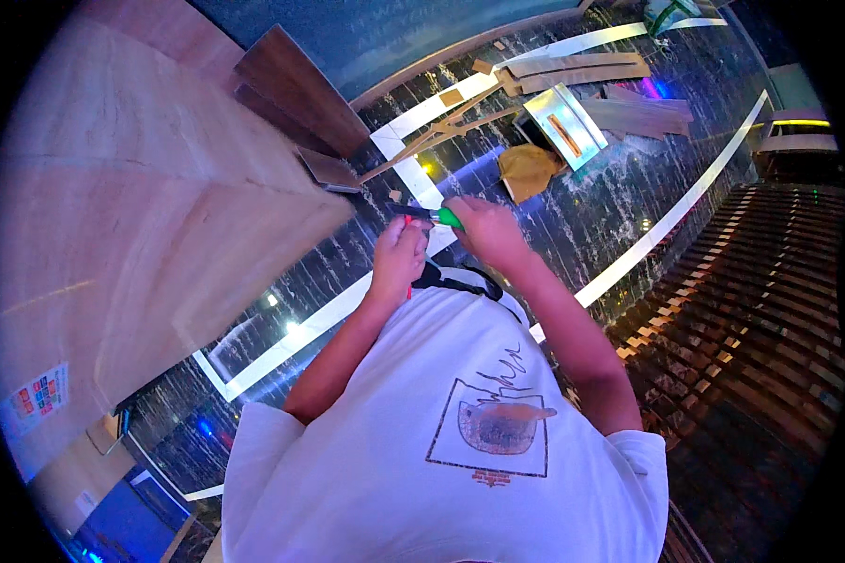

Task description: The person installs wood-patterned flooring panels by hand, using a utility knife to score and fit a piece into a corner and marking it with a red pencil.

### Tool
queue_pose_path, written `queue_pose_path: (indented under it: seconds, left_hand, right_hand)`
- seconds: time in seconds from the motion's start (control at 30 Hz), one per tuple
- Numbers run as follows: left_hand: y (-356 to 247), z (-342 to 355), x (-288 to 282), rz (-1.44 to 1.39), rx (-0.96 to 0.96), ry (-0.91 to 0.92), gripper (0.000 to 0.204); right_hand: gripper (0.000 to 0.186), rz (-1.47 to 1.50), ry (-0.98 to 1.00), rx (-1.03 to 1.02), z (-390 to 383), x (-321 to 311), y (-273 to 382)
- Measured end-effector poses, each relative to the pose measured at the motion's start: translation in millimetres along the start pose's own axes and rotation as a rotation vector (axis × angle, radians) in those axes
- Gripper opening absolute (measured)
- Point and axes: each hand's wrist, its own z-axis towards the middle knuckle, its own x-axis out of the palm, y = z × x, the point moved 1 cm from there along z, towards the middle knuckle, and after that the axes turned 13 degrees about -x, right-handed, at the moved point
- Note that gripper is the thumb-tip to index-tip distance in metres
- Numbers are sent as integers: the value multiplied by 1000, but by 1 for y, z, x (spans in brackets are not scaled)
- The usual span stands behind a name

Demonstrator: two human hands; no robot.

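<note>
My right hand [486, 228] grips the green handle [447, 219] of a tool with a dark flat blade [408, 210]. Just below that blade, my left hand [399, 255] is closed around a thin red stick [408, 290], perhaps a pencil. The blade lies across the stick's upper end, close to the left fingertips; whether they touch is hard to tell. Both hands are held out in front of my white T-shirt.
Pale stone-patterned panelling [131, 206] fills the left, with brown boards [291, 94] leaning near it. On the dark veined floor lie wooden planks [634, 117], a silver-topped box [587, 136] and a tan bag-like object [526, 178]. A dark slatted surface [723, 300] runs along the right.
</note>
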Motion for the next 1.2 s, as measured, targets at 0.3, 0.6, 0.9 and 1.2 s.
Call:
queue_pose_path:
  seconds: [0.3, 0.6, 0.9, 1.2]
  left_hand:
    - [6, 6, -5, 63, -127, 71, 21]
    - [-13, 0, 4, 45, -131, 83, 19]
    - [-20, -41, 1, -23, -170, 176, 19]
    - [-22, -26, 2, 25, -184, 140, 19]
  right_hand:
    - [32, -31, 32, -103, 1, -7, 12]
    - [31, -222, -7, -29, 13, 6, -1]
    - [25, -282, -39, 369, -19, -15, -104]
    - [34, -87, 24, -72, 7, -26, 31]
